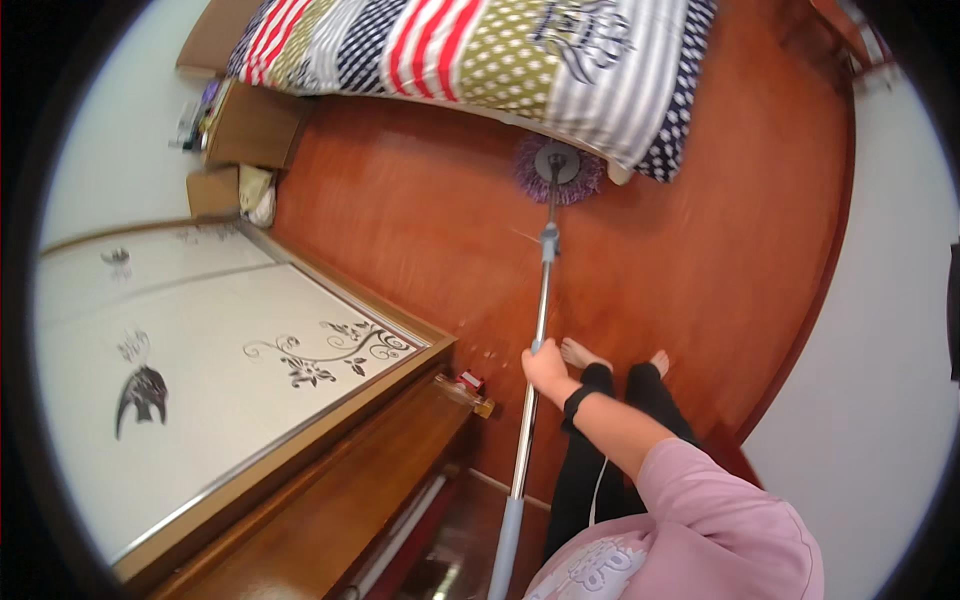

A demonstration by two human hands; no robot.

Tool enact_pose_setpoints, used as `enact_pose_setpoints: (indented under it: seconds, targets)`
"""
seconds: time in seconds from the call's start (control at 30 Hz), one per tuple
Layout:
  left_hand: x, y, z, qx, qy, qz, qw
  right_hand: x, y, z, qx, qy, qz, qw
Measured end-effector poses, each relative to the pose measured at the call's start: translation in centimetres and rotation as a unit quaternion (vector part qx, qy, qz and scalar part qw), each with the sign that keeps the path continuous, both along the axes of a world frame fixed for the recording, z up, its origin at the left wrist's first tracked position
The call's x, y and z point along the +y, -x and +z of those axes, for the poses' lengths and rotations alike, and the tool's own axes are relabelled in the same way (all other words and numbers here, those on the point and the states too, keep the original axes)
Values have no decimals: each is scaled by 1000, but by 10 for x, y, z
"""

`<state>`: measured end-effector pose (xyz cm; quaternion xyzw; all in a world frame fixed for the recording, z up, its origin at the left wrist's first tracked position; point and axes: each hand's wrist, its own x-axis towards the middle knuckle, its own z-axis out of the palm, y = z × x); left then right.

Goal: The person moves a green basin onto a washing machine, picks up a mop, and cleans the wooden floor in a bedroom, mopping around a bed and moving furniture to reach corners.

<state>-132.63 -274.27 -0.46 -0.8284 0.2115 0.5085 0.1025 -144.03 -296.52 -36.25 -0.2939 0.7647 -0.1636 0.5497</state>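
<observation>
right hand (545, 368) around mop handle (525, 430)

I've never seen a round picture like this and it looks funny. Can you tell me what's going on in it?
There's no robot here, just a person. The picture comes from a camera worn on their head, looking down. Its very wide lens makes straight things bend and the corners dark.

You can see the person's right hand wrapped around the pole of a mop. The left hand isn't in view. The mop's fluffy purple head is on the reddish-brown floor, by the edge of a bed with a patterned cover. Those little bare feet belong to the person too! On the left is a white panel with black flower drawings.
</observation>
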Motion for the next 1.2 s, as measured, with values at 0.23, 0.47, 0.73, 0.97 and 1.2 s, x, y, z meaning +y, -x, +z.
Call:
enact_pose_setpoints:
  seconds: [0.23, 0.47, 0.73, 0.97, 1.2]
  targets:
    - [13, -29, -39, 4, -14, 83, 996, -49, -9, -38, -12, 5, -13, 1000]
    - [120, -39, -47, -65, -3, 158, 985, 22, -65, -81, 50, -77, 132, 987]
    - [29, -52, -123, 64, 49, 148, 986, -107, -48, -129, 47, 31, 108, 993]
    - [-64, -40, -169, -12, 139, 159, 977, -225, -73, -130, 22, 27, 136, 990]
    - [-203, -46, -193, 11, 129, 207, 970, -371, -111, -161, 114, 142, 199, 963]
